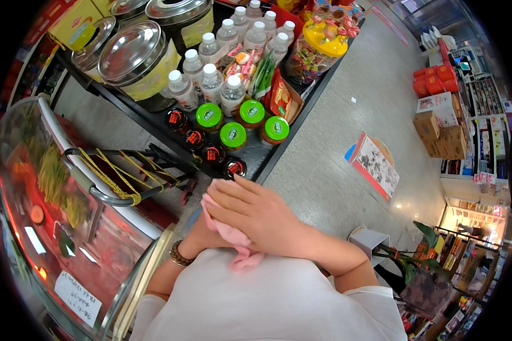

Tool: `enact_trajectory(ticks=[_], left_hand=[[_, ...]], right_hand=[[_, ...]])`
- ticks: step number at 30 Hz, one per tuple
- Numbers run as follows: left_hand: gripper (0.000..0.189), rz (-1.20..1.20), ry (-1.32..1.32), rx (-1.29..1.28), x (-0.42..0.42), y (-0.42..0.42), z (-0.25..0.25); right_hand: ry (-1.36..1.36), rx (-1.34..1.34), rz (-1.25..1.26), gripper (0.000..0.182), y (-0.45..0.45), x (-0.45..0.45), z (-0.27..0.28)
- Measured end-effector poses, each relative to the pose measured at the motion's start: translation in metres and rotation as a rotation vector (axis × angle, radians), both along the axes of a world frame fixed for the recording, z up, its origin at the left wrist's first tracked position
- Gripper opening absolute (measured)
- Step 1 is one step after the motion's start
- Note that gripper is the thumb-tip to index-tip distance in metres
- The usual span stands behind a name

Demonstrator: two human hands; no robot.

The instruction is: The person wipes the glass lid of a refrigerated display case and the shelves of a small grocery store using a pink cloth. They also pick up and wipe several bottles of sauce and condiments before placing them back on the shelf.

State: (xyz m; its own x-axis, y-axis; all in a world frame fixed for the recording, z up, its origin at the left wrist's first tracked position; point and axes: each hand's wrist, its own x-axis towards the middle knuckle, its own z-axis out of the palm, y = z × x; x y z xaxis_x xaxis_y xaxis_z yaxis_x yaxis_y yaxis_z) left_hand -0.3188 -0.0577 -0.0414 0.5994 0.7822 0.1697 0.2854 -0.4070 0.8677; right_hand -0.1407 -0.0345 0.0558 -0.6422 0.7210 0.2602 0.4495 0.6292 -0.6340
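Observation:
A pink cloth (229,228) is bunched between my two hands, just in front of my white shirt. My right hand (254,213) lies over it, holding it with the fingers stretched toward the left. Underneath is my left hand (205,232), with a brown beaded bracelet (179,255) at its wrist; the cloth and right hand hide its fingers. Beyond my fingertips, dark-lidded jars (213,153) line the corner of a black display table (266,164). Behind these stand green-lidded jars (233,135) and clear bottles with white caps (212,81).
Lidded metal containers (130,53) and a yellow-lidded candy jar (320,47) share the table. To the left are a folding cart (123,202) strung with yellow cord and a curved glass display case (68,157). Cardboard boxes (448,140) and a potted plant (426,241) are at right.

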Motion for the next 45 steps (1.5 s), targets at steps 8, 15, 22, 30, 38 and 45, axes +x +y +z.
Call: enact_trajectory(ticks=[8, 15, 22, 30, 38, 45], left_hand=[[0.084, 0.041, -0.387, -0.585, 0.01, 0.016, 0.023], [0.08, 0.072, -0.626, -0.39, 0.014, 0.026, 0.035], [0.077, -0.014, -0.518, 0.025, 0.024, 0.038, 0.049], [0.075, -0.03, -0.166, 0.111, 0.007, 0.047, 0.047], [0.064, -0.002, -0.014, 0.181, 0.031, 0.049, 0.043], [0.052, 0.205, -0.035, 0.122, 0.078, 0.065, 0.039]], right_hand=[[0.479, -0.279, 0.083, 0.043, -0.024, 0.042, -0.044], [1.124, -1.368, -0.803, 0.054, -0.049, 0.022, -0.057], [0.323, -0.45, -0.256, 0.085, -0.035, 0.014, -0.066], [1.106, -1.248, -0.619, 0.03, -0.043, -0.019, -0.094], [0.864, -1.111, -0.996, 0.022, -0.033, -0.021, -0.106], [1.202, -1.297, -1.179, 0.034, -0.03, 0.063, -0.127]])
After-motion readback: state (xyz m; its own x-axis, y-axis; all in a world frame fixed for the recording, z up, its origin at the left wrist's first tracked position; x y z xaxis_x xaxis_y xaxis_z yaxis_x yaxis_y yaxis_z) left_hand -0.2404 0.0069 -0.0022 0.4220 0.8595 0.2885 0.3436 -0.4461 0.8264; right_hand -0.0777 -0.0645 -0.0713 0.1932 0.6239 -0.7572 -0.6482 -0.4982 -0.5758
